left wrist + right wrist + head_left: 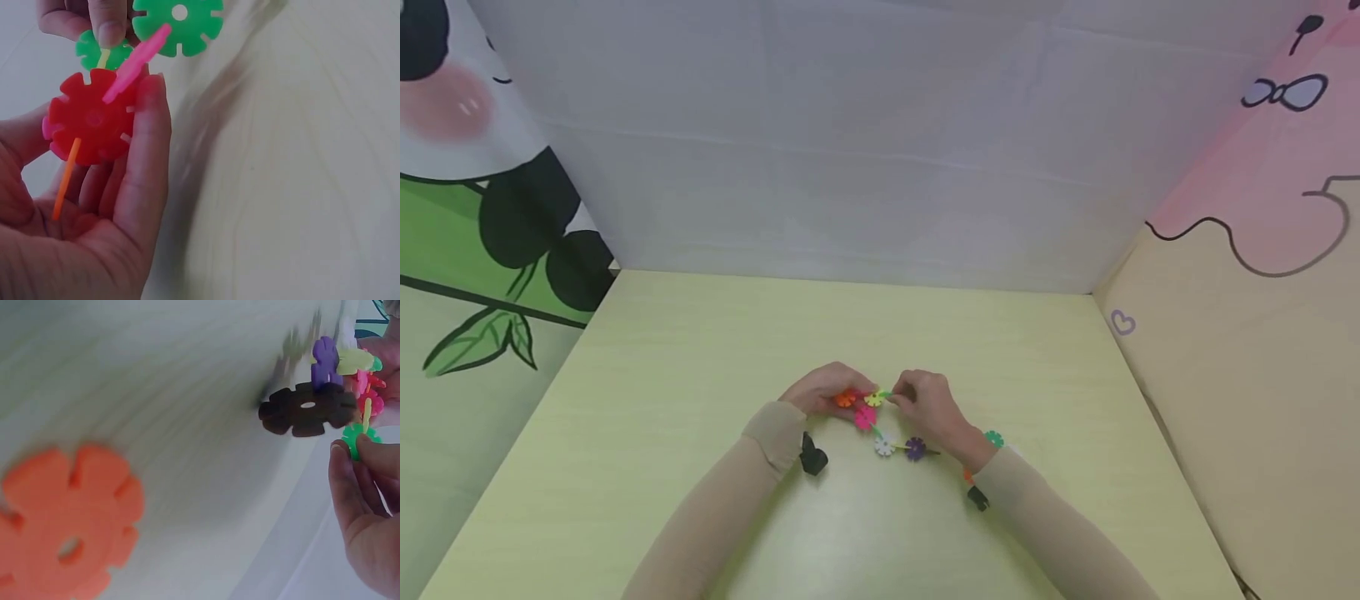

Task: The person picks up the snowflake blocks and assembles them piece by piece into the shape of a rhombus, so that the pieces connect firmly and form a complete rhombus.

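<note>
A chain of colourful notched plastic snowflake discs hangs between the two hands in the head view. My left hand [827, 389] holds it at a red disc [94, 115], with an orange disc [67, 178] edge-on in the palm and a pink disc [137, 65] slotted above. Thumb and fingers of my right hand [931, 408] pinch a green disc [357, 439], which meets a yellow disc [874, 399]. Below the hands, the chain continues through a pink disc [865, 417], a white disc [884, 446], a purple disc [915, 449] and a dark brown disc [306, 412].
By the right wrist are a green disc [994, 438] and an orange disc [967, 476], partly hidden by the forearm. Small black blocks [813, 460] show at both wrists. A pale wood-look table [737, 333] is bordered by a white back wall [850, 208] and printed side panels.
</note>
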The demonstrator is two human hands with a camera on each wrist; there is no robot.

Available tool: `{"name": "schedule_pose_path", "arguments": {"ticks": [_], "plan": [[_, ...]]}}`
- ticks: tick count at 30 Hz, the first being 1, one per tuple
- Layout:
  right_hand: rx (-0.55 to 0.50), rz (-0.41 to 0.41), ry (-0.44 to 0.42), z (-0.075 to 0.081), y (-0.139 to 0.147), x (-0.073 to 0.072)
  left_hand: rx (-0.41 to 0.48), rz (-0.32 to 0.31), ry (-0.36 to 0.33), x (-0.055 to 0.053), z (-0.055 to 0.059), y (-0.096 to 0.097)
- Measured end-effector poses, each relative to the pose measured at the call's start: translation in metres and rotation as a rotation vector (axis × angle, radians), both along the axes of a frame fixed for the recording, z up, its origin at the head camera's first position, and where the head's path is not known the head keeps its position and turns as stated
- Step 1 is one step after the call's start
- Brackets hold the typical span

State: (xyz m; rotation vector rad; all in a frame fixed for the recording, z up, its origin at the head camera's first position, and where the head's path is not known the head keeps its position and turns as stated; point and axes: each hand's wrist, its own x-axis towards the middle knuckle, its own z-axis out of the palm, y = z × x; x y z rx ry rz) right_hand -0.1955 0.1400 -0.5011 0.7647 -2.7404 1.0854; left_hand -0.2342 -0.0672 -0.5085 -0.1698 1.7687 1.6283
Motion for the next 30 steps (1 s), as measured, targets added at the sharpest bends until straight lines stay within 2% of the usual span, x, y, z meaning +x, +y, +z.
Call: {"name": "schedule_pose_path", "arguments": {"ticks": [7, 14, 24, 30], "plan": [[0.001, 0.020, 0.005, 0.000, 0.003, -0.006, 0.044, -0.011, -0.019, 0.002, 0.001, 0.000], [0.009, 0.051, -0.005, 0.004, 0.003, -0.008, 0.067, -0.056, -0.028, 0.003, 0.004, 0.000], [0.014, 0.059, -0.079, 0.008, 0.001, -0.009, -0.085, -0.082, 0.037, 0.007, 0.009, 0.000], [0.009, 0.067, -0.108, 0.010, 0.000, -0.008, -0.120, -0.088, 0.065, 0.008, 0.009, -0.002]]}}
